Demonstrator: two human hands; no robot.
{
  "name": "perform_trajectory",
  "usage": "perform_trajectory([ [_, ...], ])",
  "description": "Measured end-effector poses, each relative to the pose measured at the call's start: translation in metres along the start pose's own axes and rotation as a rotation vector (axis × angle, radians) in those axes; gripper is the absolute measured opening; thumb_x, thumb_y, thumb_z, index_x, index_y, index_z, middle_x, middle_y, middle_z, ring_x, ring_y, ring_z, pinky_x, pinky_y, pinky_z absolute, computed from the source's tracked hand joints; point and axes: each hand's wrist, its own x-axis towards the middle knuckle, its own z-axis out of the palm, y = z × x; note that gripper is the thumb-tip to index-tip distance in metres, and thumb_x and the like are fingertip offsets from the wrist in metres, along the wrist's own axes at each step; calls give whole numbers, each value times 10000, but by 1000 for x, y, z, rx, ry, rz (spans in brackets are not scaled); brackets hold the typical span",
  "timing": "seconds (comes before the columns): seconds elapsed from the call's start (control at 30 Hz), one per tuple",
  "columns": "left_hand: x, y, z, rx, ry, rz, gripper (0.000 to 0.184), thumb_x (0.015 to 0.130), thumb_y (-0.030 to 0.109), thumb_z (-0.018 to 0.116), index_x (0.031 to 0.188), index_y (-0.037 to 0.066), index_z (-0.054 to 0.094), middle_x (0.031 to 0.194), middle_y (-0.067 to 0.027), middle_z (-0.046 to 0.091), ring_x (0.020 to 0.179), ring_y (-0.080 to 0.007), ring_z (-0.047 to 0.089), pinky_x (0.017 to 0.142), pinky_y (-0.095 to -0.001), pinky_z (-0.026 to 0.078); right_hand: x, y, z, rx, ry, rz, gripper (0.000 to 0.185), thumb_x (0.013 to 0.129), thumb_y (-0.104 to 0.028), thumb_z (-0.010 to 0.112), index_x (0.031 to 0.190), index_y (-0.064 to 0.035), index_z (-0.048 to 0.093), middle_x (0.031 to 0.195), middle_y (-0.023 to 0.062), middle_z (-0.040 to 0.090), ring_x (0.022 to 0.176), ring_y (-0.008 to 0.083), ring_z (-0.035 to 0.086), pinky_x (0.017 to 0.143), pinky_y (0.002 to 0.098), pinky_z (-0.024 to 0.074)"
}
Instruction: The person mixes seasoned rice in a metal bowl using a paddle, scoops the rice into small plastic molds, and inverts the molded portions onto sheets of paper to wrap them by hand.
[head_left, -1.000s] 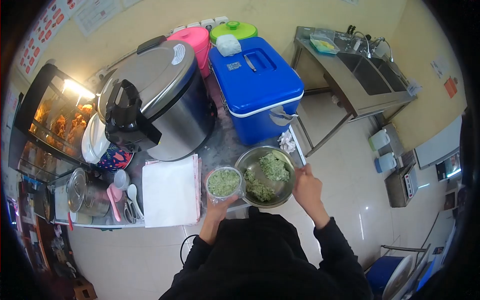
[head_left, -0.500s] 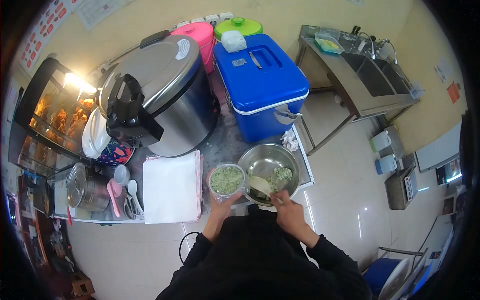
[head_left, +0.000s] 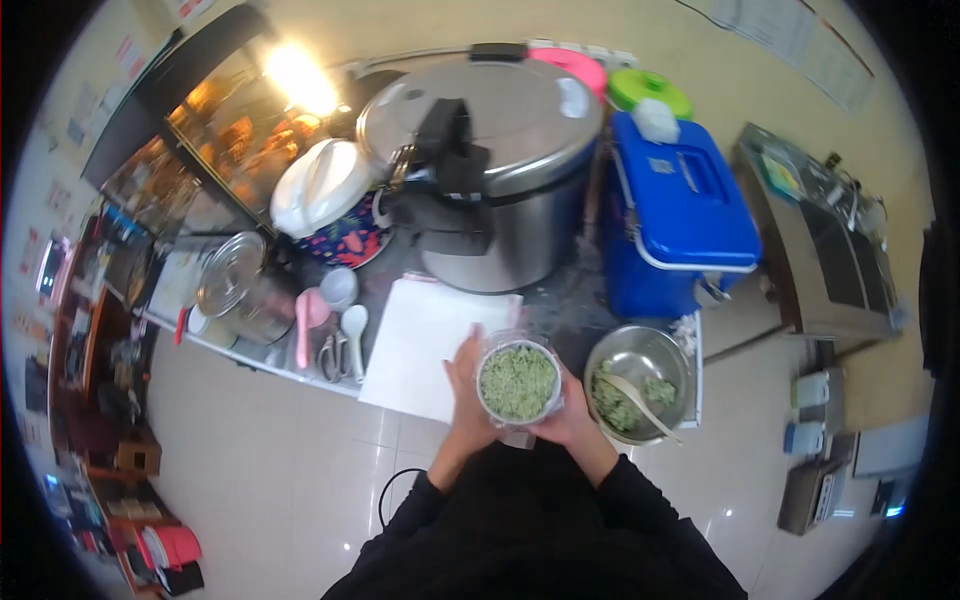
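Note:
A round clear cup (head_left: 519, 383) full of shredded green food, with plastic film around it, is between my two hands. My left hand (head_left: 468, 395) is at its left side, fingers pointing up. Against its right side and lower edge is my right hand (head_left: 572, 415), wrapped round it. To the right stands a steel bowl (head_left: 650, 345) with more of the green food (head_left: 615, 408). A pale spoon (head_left: 645, 408) rests in that bowl, its handle over the rim. White paper sheets (head_left: 415, 345) lie just left of the cup.
Behind the cup stands a large steel cooker (head_left: 500, 130), with a blue cooler (head_left: 683, 200) right of it. A pink ladle (head_left: 305, 325), scissors (head_left: 333, 357), white spoon (head_left: 354, 335) and lidded steel pot (head_left: 245, 290) are at the left. Farther right is a sink counter (head_left: 810, 240).
The view has swung left. My right hand has let go of the spoon, now lying in the bowl, and has joined my left hand at the cup, which sits nearer the paper.

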Motion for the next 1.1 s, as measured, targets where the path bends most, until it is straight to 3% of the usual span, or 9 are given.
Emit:
perform_trajectory([
  [0.03, -1, -8, -19, -68, 39, -160, 1428, 472, 599, 885, 1529, 22, 118, 1594, -237, 147, 1460, -409, 188, 1134, -652, 94, 28, 0, -7, -67, -97, -6, 530, 1012, -491, 420, 1360, -103, 516, 1425, 85, 502, 1281, 246, 502, 1084, 432, 399],
  [0.13, -37, -76, -62, 170, -209, -281, 1234, 558, 610, 838, 1496, 39, 275, 1544, -193, 305, 1439, -407, 243, 1125, -674, 105, 108, 12, -1, -557, 8, -303, 428, 989, -412, 513, 1281, -102, 561, 1318, 112, 560, 1222, 268, 529, 1043, 449, 422],
  [0.17, -53, -93, -69, 357, -326, -235, 1050, 645, 591, 796, 1450, 60, 380, 1488, -176, 396, 1424, -405, 275, 1123, -662, 160, 131, 19, 0, -931, -9, -500, 411, 964, -380, 552, 1275, -111, 559, 1299, 119, 553, 1214, 288, 519, 1028, 459, 425],
  [0.23, -80, -114, -67, 319, -338, -190, 989, 654, 606, 781, 1418, 82, 434, 1480, -164, 412, 1417, -396, 294, 1127, -620, 215, 169, 32, 1, -1676, -55, -902, 404, 914, -317, 631, 1263, -127, 556, 1261, 131, 540, 1196, 327, 498, 996, 479, 431],
  [0.33, -90, -112, -71, 368, -389, -156, 868, 734, 538, 753, 1420, 100, 451, 1497, -152, 402, 1403, -386, 326, 1124, -547, 292, 187, 60, -13, -2361, -211, -956, 539, 827, -285, 711, 1319, -178, 522, 1290, 149, 483, 1205, 387, 442, 972, 497, 421],
  [0.57, -100, -130, -68, 419, -356, -46, 683, 824, 394, 707, 1414, 145, 470, 1501, -107, 416, 1369, -335, 395, 1081, -506, 352, 193, 55, -17, -2169, -78, -632, 906, 607, -294, 866, 1399, -236, 428, 1355, 155, 452, 1272, 400, 403, 1038, 520, 358],
  [0.7, -98, -150, -75, 398, -360, 78, 561, 874, 351, 652, 1380, 154, 511, 1461, -95, 469, 1306, -316, 470, 1016, -478, 405, 201, 26, 5, -2208, -186, -323, 910, 575, -246, 868, 1373, -148, 441, 1365, 166, 468, 1279, 389, 420, 1091, 438, 342],
  [0.9, -87, -173, -95, 302, -437, 292, 411, 907, 259, 589, 1296, 126, 579, 1403, -112, 527, 1288, -308, 500, 963, -435, 448, 214, -5, 5, -1734, -221, -179, 897, 634, -239, 874, 1411, -173, 430, 1380, 111, 489, 1316, 270, 429, 1082, 357, 339],
  [1.1, -85, -191, -106, 337, -465, 524, 377, 864, 179, 567, 1226, 84, 609, 1378, -126, 545, 1298, -304, 501, 951, -401, 466, 187, -13, 4, -1390, -94, -310, 797, 728, -200, 812, 1430, -150, 437, 1400, 85, 475, 1326, 228, 410, 1095, 331, 315],
])
